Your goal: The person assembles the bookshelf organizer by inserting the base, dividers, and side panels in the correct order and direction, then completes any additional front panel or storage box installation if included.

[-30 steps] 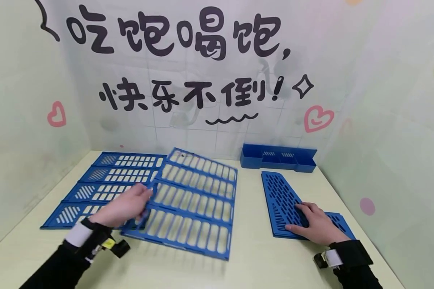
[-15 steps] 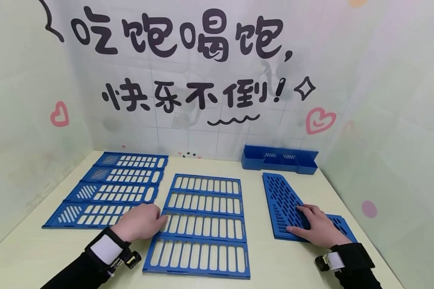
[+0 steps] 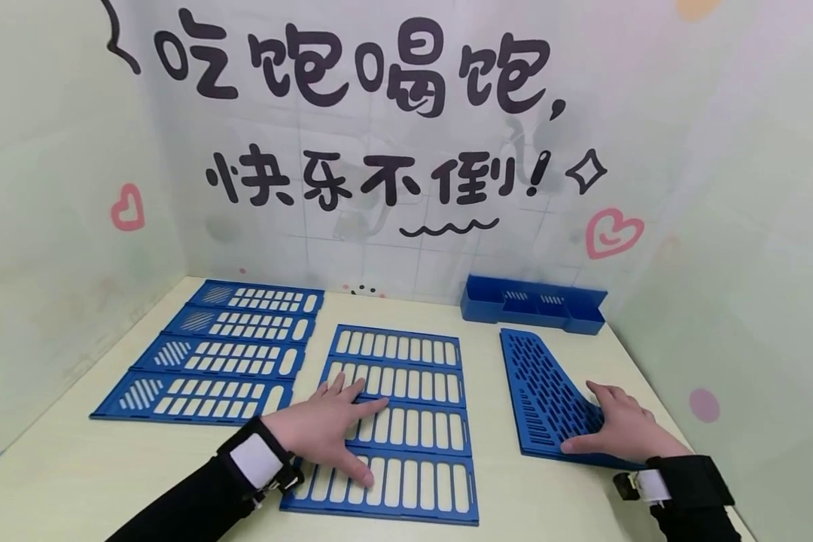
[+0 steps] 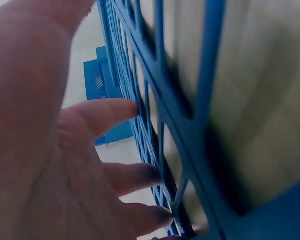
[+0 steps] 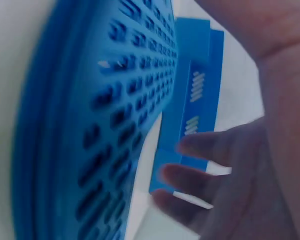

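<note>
My left hand (image 3: 321,429) lies with fingers spread over the left part of a flat blue slotted panel (image 3: 413,452) in the middle of the table. In the left wrist view, the fingertips of the left hand (image 4: 75,165) touch or nearly touch the bars of that panel (image 4: 177,132). At the right lies a stack of blue perforated panels (image 3: 542,391) with a curved edge. Beside it hovers my right hand (image 3: 619,429), thumb and fingers apart, the thumb close to the stack's near edge. The right wrist view has its fingers (image 5: 187,180) off the perforated panels (image 5: 125,100).
Another blue panel (image 3: 203,354), with hatched patches and rows of square holes, lies flat at the left. A blue compartment tray (image 3: 484,310) stands at the back right near the printed curtain (image 3: 379,256). Curtain walls rise on both sides of the table (image 3: 494,482).
The slotted panel came down flat from a tilt. My left hand shifted from its left edge onto it, fingers spreading. My right hand loosened; the blue part jutting out right no longer shows.
</note>
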Demonstrator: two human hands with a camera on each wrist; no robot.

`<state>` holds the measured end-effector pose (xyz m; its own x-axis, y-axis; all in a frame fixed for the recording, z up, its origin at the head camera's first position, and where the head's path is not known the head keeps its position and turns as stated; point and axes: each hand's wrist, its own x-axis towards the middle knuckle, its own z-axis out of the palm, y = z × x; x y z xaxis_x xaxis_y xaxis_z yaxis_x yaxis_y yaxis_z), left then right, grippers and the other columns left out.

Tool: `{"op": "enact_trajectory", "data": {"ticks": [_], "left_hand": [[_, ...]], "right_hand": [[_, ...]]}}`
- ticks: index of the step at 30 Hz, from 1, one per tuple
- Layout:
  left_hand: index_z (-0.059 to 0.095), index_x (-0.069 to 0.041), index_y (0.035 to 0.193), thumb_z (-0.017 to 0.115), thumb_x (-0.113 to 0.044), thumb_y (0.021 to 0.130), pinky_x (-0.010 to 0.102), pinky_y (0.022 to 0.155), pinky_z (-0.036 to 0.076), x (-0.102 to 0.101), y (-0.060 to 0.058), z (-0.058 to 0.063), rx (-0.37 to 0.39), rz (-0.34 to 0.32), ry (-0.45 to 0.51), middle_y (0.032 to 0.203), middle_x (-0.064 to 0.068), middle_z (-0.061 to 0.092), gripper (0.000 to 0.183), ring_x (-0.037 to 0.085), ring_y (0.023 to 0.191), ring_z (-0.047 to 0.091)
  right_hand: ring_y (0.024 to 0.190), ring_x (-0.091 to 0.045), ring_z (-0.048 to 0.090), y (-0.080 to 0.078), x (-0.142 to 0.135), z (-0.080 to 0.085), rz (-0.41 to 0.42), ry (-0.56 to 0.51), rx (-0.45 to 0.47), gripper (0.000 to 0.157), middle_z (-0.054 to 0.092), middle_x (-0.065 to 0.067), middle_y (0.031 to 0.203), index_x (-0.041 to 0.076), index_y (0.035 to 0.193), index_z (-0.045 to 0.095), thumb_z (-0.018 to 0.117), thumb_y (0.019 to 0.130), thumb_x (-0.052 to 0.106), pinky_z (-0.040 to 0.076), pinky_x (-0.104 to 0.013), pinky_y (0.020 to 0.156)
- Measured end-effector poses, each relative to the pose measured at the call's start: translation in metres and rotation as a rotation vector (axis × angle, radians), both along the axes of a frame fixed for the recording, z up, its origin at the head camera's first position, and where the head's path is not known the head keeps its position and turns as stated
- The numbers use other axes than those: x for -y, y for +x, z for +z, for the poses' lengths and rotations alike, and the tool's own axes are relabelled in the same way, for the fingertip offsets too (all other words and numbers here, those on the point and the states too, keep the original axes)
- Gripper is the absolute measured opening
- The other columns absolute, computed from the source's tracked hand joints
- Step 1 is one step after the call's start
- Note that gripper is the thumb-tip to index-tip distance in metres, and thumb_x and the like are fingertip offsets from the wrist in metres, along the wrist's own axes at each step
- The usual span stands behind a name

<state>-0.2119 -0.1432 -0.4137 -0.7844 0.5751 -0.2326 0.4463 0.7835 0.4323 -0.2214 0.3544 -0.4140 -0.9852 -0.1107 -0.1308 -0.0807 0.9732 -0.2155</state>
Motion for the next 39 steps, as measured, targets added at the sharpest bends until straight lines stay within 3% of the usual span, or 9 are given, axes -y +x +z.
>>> {"op": "enact_trajectory", "data": {"ticks": [5,15,21,26,29,31,33,36,39], "left_hand": [[0.045,-0.026,0.170,0.091,-0.070,0.078,0.080,0.130,0.015,-0.006,-0.001,0.001,0.007,0.022,0.007,0.181,0.028,0.019,0.112,0.061,0.166,0.008],[0.041,-0.023,0.171,0.087,-0.072,0.082,0.077,0.132,0.012,-0.010,-0.006,-0.001,0.012,0.004,0.016,0.182,0.027,0.018,0.112,0.059,0.167,0.005],[0.045,-0.008,0.168,0.086,-0.067,0.086,0.080,0.127,0.026,0.007,-0.009,0.004,-0.035,0.058,0.083,0.178,0.035,0.018,0.109,0.061,0.165,0.014],[0.053,-0.009,0.163,0.088,-0.055,0.090,0.078,0.119,0.040,0.025,-0.011,0.006,-0.044,0.125,0.103,0.174,0.040,0.025,0.093,0.063,0.159,0.030],[0.057,-0.011,0.160,0.088,-0.053,0.090,0.078,0.117,0.042,0.027,-0.013,0.006,-0.032,0.121,0.099,0.173,0.038,0.030,0.087,0.063,0.158,0.033],[0.058,-0.012,0.160,0.088,-0.055,0.090,0.081,0.118,0.039,0.024,-0.015,0.006,-0.029,0.100,0.091,0.173,0.039,0.030,0.088,0.064,0.159,0.029],[0.056,-0.013,0.162,0.089,-0.058,0.087,0.084,0.119,0.033,0.021,-0.016,0.007,-0.013,0.083,0.090,0.175,0.037,0.028,0.093,0.064,0.161,0.022],[0.053,-0.015,0.164,0.093,-0.059,0.082,0.088,0.118,0.028,0.018,-0.015,0.007,0.012,0.059,0.080,0.176,0.037,0.022,0.101,0.066,0.162,0.014],[0.052,-0.017,0.165,0.096,-0.058,0.079,0.090,0.117,0.026,0.017,-0.013,0.007,0.029,0.056,0.076,0.177,0.037,0.019,0.105,0.068,0.162,0.009]], "right_hand": [[0.137,-0.068,0.044,-0.002,-0.002,0.002,-0.033,0.043,0.080,0.135,0.043,-0.048,0.153,-0.016,0.157,0.041,0.088,0.073,0.080,0.035,-0.086,0.111],[0.131,-0.063,0.046,0.002,-0.008,-0.002,-0.071,0.039,0.024,0.133,0.047,-0.046,0.148,-0.015,0.152,0.045,0.090,0.070,0.079,0.033,-0.086,0.109],[0.134,-0.063,0.041,0.002,-0.006,-0.002,-0.047,0.003,-0.027,0.138,0.043,-0.046,0.150,-0.015,0.158,0.039,0.094,0.069,0.074,0.028,-0.085,0.111],[0.130,-0.059,0.045,-0.001,-0.002,-0.001,-0.041,-0.036,-0.102,0.141,0.047,-0.043,0.144,-0.017,0.153,0.041,0.099,0.061,0.073,0.030,-0.082,0.110],[0.119,-0.051,0.056,-0.002,-0.007,0.001,-0.049,-0.069,-0.139,0.127,0.059,-0.035,0.133,-0.016,0.144,0.047,0.099,0.064,0.070,0.036,-0.078,0.104],[0.109,-0.040,0.064,-0.001,-0.011,0.007,-0.058,-0.122,-0.129,0.109,0.067,-0.027,0.123,-0.011,0.138,0.051,0.097,0.074,0.064,0.045,-0.071,0.101],[0.097,-0.030,0.065,0.002,-0.015,0.016,-0.047,-0.187,-0.111,0.085,0.070,-0.017,0.110,-0.006,0.130,0.054,0.092,0.085,0.056,0.052,-0.058,0.090],[0.089,-0.021,0.061,0.006,-0.011,0.032,-0.004,-0.274,-0.098,0.057,0.064,-0.007,0.100,0.002,0.121,0.055,0.082,0.098,0.046,0.050,-0.038,0.074],[0.086,-0.020,0.055,-0.001,0.001,0.050,0.048,-0.306,-0.143,0.043,0.056,-0.005,0.095,0.006,0.115,0.053,0.078,0.104,0.039,0.041,-0.033,0.069]]}}
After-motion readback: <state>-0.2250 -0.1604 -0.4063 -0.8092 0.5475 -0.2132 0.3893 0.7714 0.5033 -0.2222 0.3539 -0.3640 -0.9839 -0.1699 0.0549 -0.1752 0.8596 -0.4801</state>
